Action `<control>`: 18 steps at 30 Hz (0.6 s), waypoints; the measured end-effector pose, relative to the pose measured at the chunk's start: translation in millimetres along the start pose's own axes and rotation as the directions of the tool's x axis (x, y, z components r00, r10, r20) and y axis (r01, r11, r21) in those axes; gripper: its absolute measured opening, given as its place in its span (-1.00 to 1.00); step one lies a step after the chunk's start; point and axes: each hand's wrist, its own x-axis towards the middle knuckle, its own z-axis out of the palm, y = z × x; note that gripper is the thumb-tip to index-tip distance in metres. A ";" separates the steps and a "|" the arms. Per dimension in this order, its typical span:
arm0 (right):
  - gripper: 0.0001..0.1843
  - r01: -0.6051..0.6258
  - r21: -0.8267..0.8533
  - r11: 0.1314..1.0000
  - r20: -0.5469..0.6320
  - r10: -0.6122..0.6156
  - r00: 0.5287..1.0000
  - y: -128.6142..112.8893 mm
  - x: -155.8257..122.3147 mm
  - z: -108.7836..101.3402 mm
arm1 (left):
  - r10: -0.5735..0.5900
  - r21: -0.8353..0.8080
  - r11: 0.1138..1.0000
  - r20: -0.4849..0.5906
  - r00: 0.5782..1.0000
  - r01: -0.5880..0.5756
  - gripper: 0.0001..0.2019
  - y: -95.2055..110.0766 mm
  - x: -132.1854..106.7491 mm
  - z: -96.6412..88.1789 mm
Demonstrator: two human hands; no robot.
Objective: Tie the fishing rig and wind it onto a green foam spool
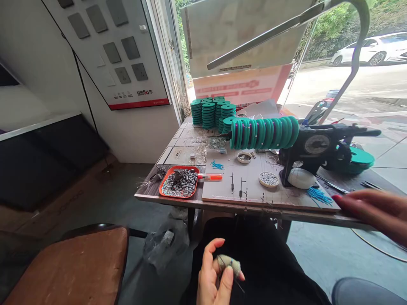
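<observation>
A pale wall (155, 135) fills the upper left of the frame, daylight and a parked white car (375, 48) show through the opening at upper right, and a brown chair (76, 262) stands on the grey floor (143, 173) at lower left. Across the middle runs a wooden table (148, 189), its front part covered by a pale board (219, 191); at its right stands a black machine (335, 137) carrying a level row of green discs (263, 133), with more discs in stacks (208, 114) behind. The right hand (375, 207) comes in blurred from the right edge, its fingers pointing left at the board's front right corner; whether they are together or holding anything, I cannot tell. Just beyond those fingertips, to the upper left, lies a bundle of blue strips (319, 196), long axis slanting from upper left down to lower right, so its lower end faces the hand. The right hand is plainly the nearer; the left hand (216, 275), at bottom centre over the dark lap (254, 254), is well apart from the bundle. Its forefinger is raised, while the thumb presses on a pale wrapping (229, 262) around another finger. Between them a thin dark strand (239, 286) appears pinched, its loose end slanting to the lower right.
</observation>
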 end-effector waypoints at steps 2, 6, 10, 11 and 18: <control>-0.17 -0.002 0.201 0.980 0.346 -0.069 0.936 -49.9 -32.8 44.6 | 0.014 0.034 0.999 0.010 1.000 -0.014 -0.36 0.1 -0.5 1.3; -0.08 -0.235 0.484 0.843 0.729 -0.240 0.640 -120.8 -76.0 127.4 | 0.013 0.097 0.995 0.017 1.000 -0.015 -0.35 0.4 -3.1 -0.9; -0.08 -0.350 0.574 0.740 0.763 -0.329 0.556 -136.1 -81.9 149.8 | -0.026 0.114 0.993 0.006 1.000 0.025 -0.30 0.7 -3.6 -6.0; -0.11 -0.300 0.587 0.752 0.729 -0.329 0.600 -135.6 -81.8 149.7 | -0.031 0.117 0.993 -0.002 1.000 0.031 -0.31 0.5 -3.0 -6.8; -0.22 0.073 0.536 0.841 0.437 -0.351 0.828 -131.5 -81.5 147.8 | -0.084 0.130 0.988 0.015 0.996 0.081 -0.26 -14.1 2.7 -9.6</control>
